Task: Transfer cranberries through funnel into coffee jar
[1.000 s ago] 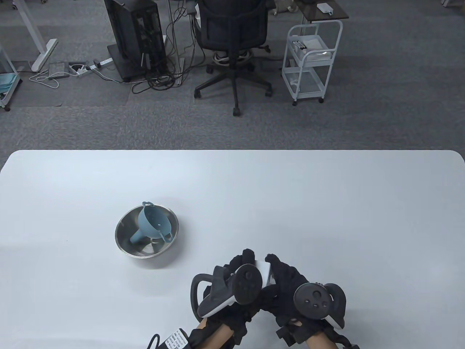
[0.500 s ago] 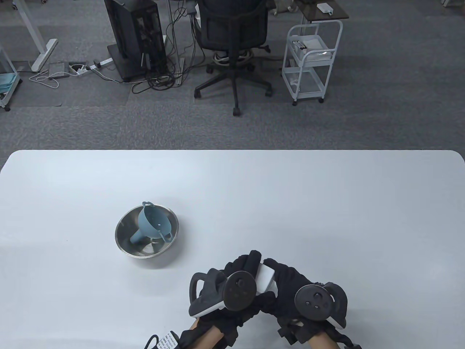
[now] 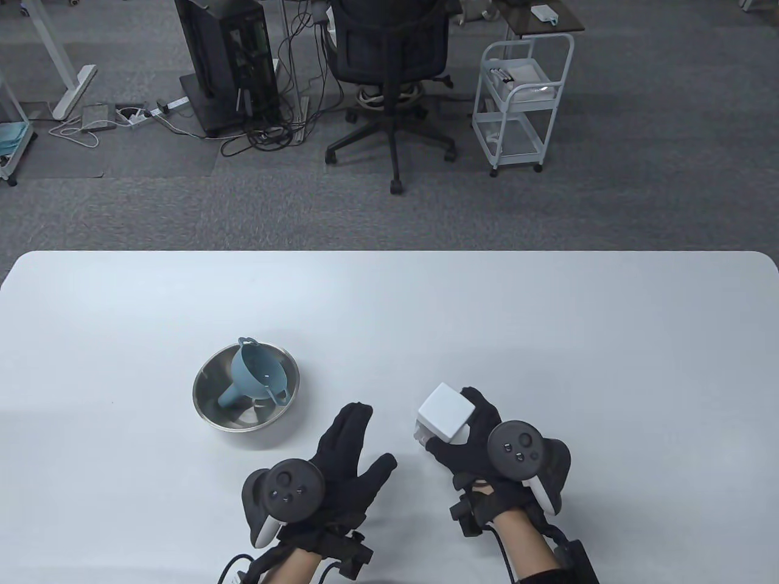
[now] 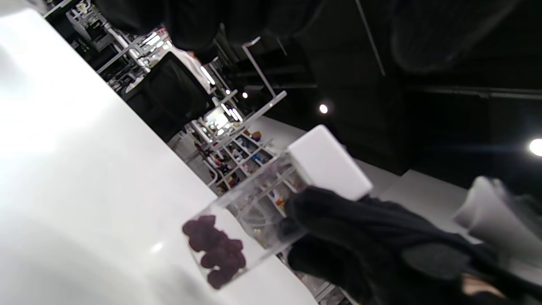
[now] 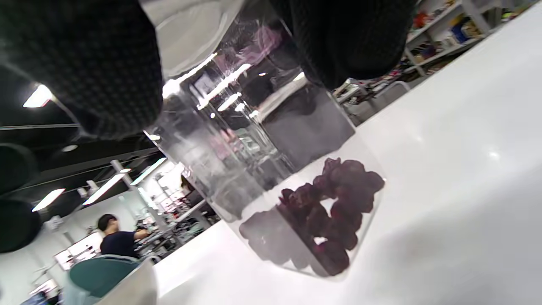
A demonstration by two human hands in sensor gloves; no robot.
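A clear square jar with a white lid holds dark red cranberries at its bottom. My right hand grips it near the lid, right of centre at the table's front. The left wrist view shows the jar with its base close to the tabletop; whether it touches is unclear. My left hand is open and empty, palm down, left of the jar and apart from it. A blue funnel lies on its side in a steel bowl, left of both hands.
The white table stretches wide to the back and right. Beyond its far edge are an office chair, a white cart and a computer tower on the carpet.
Both hands held the jar together near the front edge. My left hand has let go, moved left and opened. My right hand has carried the jar a little farther from the edge.
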